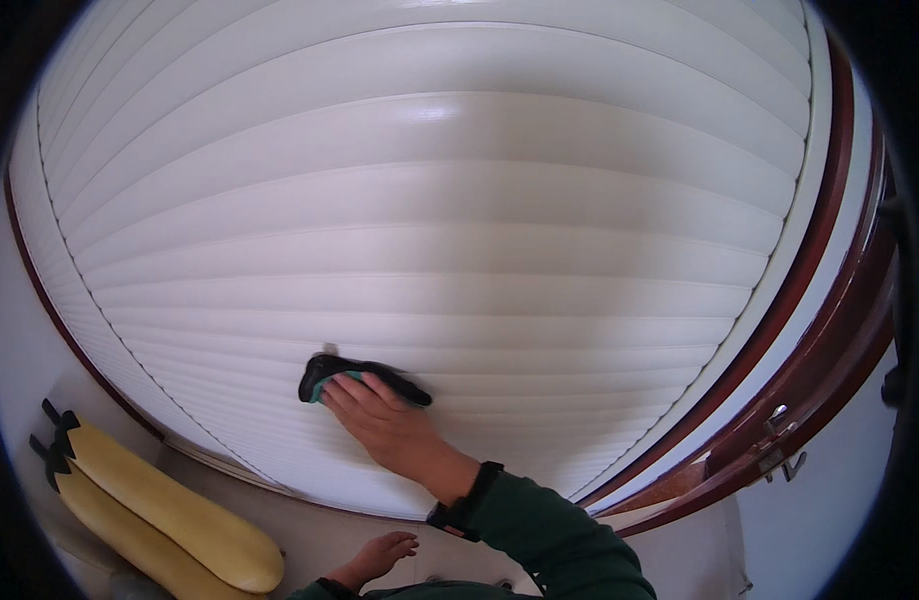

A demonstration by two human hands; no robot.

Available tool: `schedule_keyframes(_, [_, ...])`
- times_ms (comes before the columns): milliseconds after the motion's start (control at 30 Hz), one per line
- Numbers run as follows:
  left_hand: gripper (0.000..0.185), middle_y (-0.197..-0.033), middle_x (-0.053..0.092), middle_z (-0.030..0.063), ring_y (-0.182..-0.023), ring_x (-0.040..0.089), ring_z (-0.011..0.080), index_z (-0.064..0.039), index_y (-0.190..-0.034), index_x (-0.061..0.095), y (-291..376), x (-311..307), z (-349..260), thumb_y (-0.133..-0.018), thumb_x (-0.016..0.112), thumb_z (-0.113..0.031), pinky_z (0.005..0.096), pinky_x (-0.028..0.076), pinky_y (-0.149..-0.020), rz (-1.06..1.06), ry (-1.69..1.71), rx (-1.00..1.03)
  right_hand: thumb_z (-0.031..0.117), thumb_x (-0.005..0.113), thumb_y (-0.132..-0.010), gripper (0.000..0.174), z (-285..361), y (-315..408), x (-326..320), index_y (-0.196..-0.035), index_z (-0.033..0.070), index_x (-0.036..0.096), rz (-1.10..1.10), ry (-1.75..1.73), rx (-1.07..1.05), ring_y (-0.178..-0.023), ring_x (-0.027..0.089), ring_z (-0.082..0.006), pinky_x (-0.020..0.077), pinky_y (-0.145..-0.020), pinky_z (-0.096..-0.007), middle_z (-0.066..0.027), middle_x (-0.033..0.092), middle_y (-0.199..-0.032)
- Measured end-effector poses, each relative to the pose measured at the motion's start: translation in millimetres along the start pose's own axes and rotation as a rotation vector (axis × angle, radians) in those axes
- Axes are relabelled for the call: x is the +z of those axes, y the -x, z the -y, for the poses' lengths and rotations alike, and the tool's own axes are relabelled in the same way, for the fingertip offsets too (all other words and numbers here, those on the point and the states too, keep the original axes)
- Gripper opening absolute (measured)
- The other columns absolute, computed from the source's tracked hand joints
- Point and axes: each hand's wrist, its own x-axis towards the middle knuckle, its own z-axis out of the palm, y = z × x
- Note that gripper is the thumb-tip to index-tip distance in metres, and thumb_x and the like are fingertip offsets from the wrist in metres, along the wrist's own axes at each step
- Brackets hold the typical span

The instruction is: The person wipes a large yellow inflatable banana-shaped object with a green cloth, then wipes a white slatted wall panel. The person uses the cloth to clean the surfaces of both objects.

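My right hand (388, 431) presses a black and green cleaning pad or cloth (326, 371) flat against the lower part of a white slatted door or shutter (459, 247). Its exact kind cannot be told, and its right end is blurred. A small pale tab (329, 349) shows just above the pad; whether it belongs to the pad or to the slats is unclear. My left hand (380, 556) hangs low, near my body and away from the slats. Nothing is in it, and its fingers are loosely bent and a little apart.
Two long yellow vegetable-shaped objects (174, 502) with dark leafy caps lean at lower left. Dark red trim (819, 217) borders the slats. A dark red door (842, 375) stands ajar at right, its metal handle (794, 466) jutting out. Pale floor (309, 517) shows below.
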Motion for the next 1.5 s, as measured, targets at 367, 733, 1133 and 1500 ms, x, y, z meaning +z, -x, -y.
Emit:
schedule_keyframes(367, [0.037,-0.104,0.065,0.0131,-0.095,0.065,0.0197,0.002,-0.117,0.054,-29.1,18.3,-6.4,-0.096,0.047,-0.028,0.0304,0.049,-0.084,0.107,-0.095,0.090,0.024,0.064,-0.075,0.035,-101.1,164.1,-104.9,-0.110,0.018,0.061,-0.091,0.441,0.395,-0.114,0.042,-0.0326,0.0274,-0.102,-0.0540,-0.0089,0.049,-0.116])
schedule_keyframes(733, [0.037,-0.108,0.063,0.0145,-0.097,0.063,0.0207,0.004,-0.119,0.052,-28.4,33.1,-16.6,-0.096,0.048,-0.026,0.0319,0.048,-0.086,0.141,-0.116,0.064,0.024,0.067,-0.076,0.044,-103.8,163.9,-129.2,-0.111,0.002,0.052,-0.207,0.440,0.765,-0.124,0.030,-0.0458,0.0212,-0.103,-0.0637,-0.0222,0.038,-0.126])
schedule_keyframes(1133, [0.036,-0.104,0.065,0.0146,-0.095,0.064,0.0199,0.004,-0.116,0.054,-34.5,29.9,-8.8,-0.096,0.048,-0.026,0.0314,0.049,-0.085,0.143,-0.162,0.112,0.014,0.067,-0.061,0.036,-124.3,149.5,-184.4,-0.095,0.003,0.060,-0.169,0.652,0.666,-0.105,0.047,-0.0342,0.0347,-0.091,-0.0498,-0.0140,0.056,-0.104])
schedule_keyframes(1500, [0.036,-0.111,0.060,0.0144,-0.101,0.061,0.0222,0.006,-0.119,0.050,-45.5,37.9,-15.8,-0.097,0.046,-0.023,0.0337,0.049,-0.088,0.252,-0.063,0.045,0.012,0.057,-0.076,0.029,-80.4,119.9,-130.1,-0.104,0.007,0.062,-0.137,0.325,0.387,-0.103,0.049,-0.0297,0.0432,-0.080,-0.0458,-0.0079,0.055,-0.115])
